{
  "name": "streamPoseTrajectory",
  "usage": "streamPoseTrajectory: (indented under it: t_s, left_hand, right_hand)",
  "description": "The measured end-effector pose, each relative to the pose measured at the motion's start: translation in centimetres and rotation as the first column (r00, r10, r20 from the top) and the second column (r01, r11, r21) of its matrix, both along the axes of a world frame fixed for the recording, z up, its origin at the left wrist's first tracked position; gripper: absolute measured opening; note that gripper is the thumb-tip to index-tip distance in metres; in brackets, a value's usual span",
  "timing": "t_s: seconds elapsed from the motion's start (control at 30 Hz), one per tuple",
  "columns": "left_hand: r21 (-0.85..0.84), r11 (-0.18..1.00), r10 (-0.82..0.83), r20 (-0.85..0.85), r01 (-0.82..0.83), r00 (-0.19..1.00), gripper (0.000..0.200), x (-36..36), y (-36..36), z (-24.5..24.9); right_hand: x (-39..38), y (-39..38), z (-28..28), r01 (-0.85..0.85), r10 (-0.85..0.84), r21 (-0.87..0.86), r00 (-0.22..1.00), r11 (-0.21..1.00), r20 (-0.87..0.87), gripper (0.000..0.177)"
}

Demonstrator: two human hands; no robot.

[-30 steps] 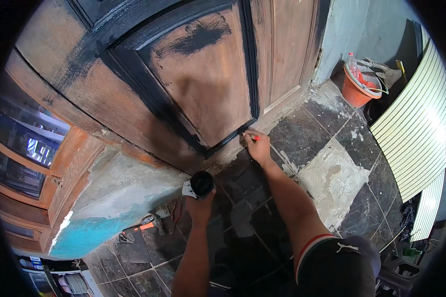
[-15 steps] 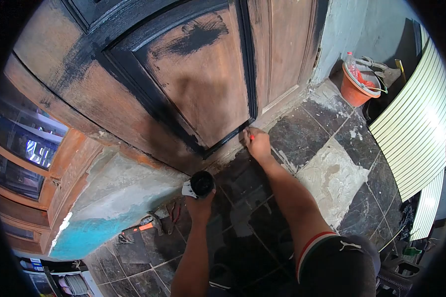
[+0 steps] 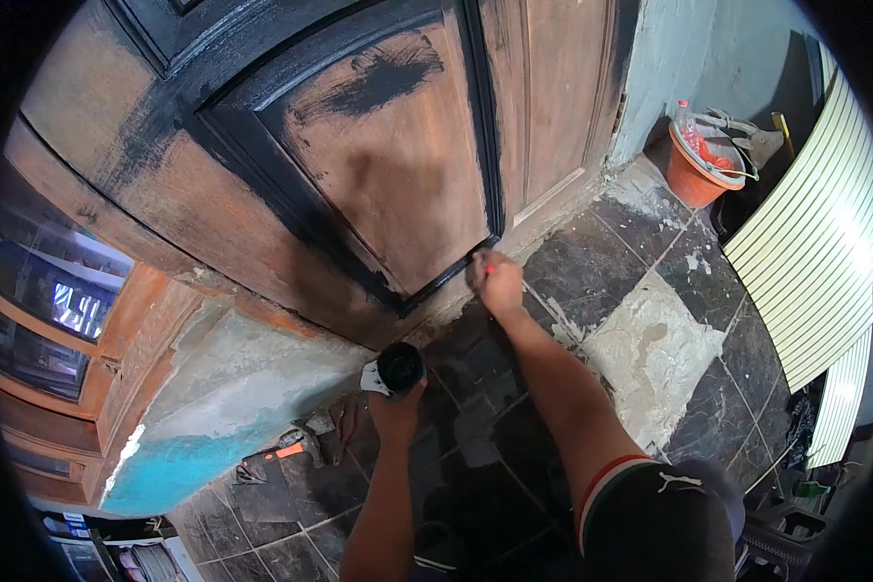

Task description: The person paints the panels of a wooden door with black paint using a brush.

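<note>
My left hand (image 3: pixel 395 415) is closed around a small cup of black paint (image 3: pixel 401 367), held with its mouth facing up near the foot of the door. My right hand (image 3: pixel 501 287) is closed on a paintbrush (image 3: pixel 489 269), of which only a bit of red handle shows; its bristles are hidden. That hand is at the lower right corner of a wooden door panel (image 3: pixel 407 204), beside the bottom moulding (image 3: pixel 446 279). Black paint covers the moulding around the panel, and a rough black patch (image 3: pixel 388 78) marks its upper part. Most of the panel is bare brown wood.
A hammer (image 3: pixel 306 444) and pliers (image 3: pixel 345 419) lie on the dark tiled floor at left. An orange bucket (image 3: pixel 696 173) holding a bottle stands by the right wall. Ribbed pale sheets (image 3: pixel 815 242) lean at far right. A rough cement patch (image 3: pixel 655 354) interrupts the tiles.
My right hand has shifted slightly left along the bottom moulding. The cup in my left hand sits a little lower and further right. The view has moved slightly.
</note>
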State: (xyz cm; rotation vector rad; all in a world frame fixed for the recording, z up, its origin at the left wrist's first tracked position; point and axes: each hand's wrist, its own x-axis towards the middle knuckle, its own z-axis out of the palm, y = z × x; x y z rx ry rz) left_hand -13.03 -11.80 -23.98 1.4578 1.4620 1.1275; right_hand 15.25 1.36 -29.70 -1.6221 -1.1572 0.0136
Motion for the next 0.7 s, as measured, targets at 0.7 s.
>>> streamPoseTrajectory:
  t_s: [0.7]
  left_hand:
    - [0.016, 1.0, -0.005, -0.031, 0.005, 1.0, 0.063, 0.5, 0.1, 0.8]
  right_hand:
    - [0.8, -0.5, 0.6, -0.061, 0.063, -0.019, 0.993, 0.998, 0.1, 0.021]
